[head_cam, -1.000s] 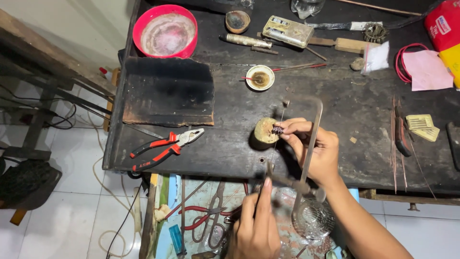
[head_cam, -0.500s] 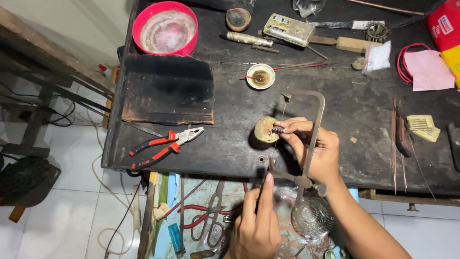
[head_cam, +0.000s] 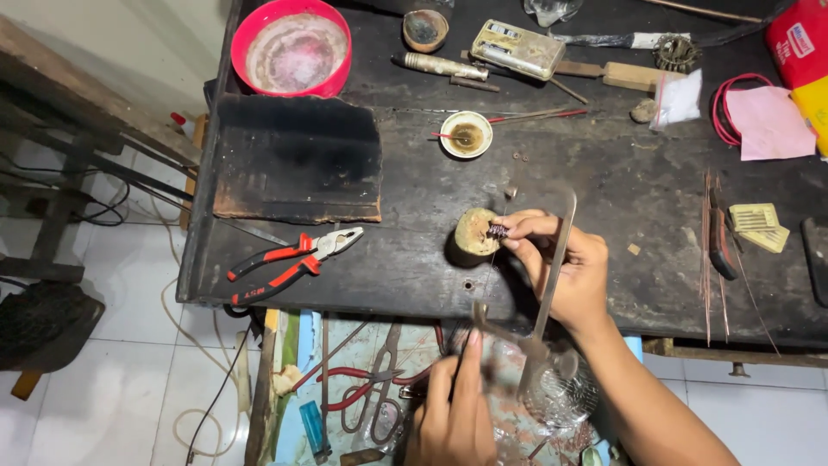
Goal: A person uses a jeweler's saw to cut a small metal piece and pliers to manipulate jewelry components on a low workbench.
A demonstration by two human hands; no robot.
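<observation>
Right hand [head_cam: 565, 272] fingers pinch small dark piece [head_cam: 498, 230] on wooden peg [head_cam: 476, 231]; left hand [head_cam: 457, 414] fingers clamped on saw frame [head_cam: 552, 276] handle, at worktop [head_cam: 604, 190] edge.

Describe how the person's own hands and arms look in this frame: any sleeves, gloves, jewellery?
Both hands are bare: no gloves on the left hand or the right hand. The right forearm is uncovered as far as the frame shows, no sleeve. No ring, watch or bracelet is visible.

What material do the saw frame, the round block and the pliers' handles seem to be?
Saw frame: metal, grey and slightly shiny. Round block: probably wood, pale, matt, worn. Pliers: handles look like red and black plastic or rubber, jaws bare metal.
</observation>
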